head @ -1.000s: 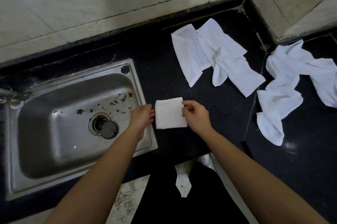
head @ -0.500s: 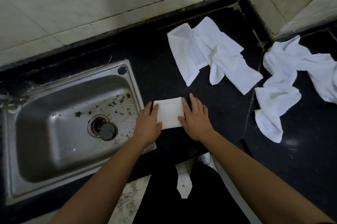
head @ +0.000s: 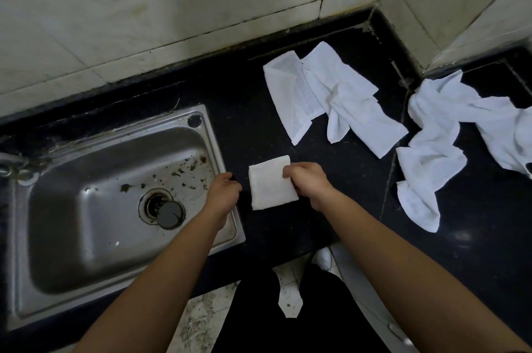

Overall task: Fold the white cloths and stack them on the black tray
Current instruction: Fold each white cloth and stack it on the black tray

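Note:
A small folded white cloth (head: 270, 184) lies on the black counter just right of the sink. My right hand (head: 309, 184) pinches its right edge with curled fingers. My left hand (head: 226, 194) hovers over the sink's right rim, fingers curled, a little apart from the cloth and holding nothing. Two unfolded white cloths (head: 331, 96) lie crumpled behind the folded one. More loose white cloths (head: 449, 142) sprawl at the right. No black tray is in view.
A steel sink (head: 201, 134) with dirt specks and a drain plug (head: 169, 214) fills the left. Tiled walls close the back and the right corner. The counter's front edge runs near my body, floor tiles below.
Both hands lay flat pressing the folded cloth half a second ago. Now the left hand has drawn off to the left and the right hand grips the cloth's right edge.

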{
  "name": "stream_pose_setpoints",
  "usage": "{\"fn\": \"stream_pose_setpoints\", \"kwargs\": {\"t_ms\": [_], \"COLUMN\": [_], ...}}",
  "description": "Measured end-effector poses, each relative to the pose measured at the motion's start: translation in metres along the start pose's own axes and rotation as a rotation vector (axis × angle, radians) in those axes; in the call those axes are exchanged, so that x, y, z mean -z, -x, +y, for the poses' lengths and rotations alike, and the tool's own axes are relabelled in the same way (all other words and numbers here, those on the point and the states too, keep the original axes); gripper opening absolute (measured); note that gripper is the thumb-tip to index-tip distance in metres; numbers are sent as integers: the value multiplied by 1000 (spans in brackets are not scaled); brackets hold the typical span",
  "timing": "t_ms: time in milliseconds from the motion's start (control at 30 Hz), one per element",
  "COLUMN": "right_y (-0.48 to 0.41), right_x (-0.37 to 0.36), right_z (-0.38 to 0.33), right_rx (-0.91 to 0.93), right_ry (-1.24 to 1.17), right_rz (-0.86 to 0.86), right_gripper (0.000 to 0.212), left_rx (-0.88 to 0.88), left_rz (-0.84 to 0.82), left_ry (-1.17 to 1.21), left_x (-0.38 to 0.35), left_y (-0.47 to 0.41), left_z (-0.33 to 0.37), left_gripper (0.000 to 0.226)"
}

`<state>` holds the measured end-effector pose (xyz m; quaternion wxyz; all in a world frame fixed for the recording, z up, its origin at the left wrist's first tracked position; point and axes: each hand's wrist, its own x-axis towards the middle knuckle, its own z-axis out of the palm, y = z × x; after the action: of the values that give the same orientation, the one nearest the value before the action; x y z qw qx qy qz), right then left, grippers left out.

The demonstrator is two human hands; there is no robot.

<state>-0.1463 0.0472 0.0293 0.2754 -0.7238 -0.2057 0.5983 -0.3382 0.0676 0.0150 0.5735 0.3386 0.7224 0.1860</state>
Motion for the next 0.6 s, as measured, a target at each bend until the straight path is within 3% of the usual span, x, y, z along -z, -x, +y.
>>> {"fn": "stream_pose_setpoints", "kwargs": {"t_ms": [67,233,367,467,600], "right_y": [10,36,59,66,74], "right_x": [5,20,39,54,67], "right_z": [-13,-41,-50,-40,-18], "right_rx": [34,90,110,84,37], "right_ry": [-17,-125,-277,-318,-361], "right_rz": [-25,-169,-340,-279,-131], "right_gripper": [7,33,35,27,17], "left_rx": [22,137,260,255,114], "left_rz": [-11,-186,-419,-578,-578], "left_ry": [31,261,518,593,403], "left_x": [2,-2,-10,-15,-22], "left_y": [5,19,30,42,54], "left_z": [6,30,47,58,68], "left_gripper": [38,38,66,78,54]}}
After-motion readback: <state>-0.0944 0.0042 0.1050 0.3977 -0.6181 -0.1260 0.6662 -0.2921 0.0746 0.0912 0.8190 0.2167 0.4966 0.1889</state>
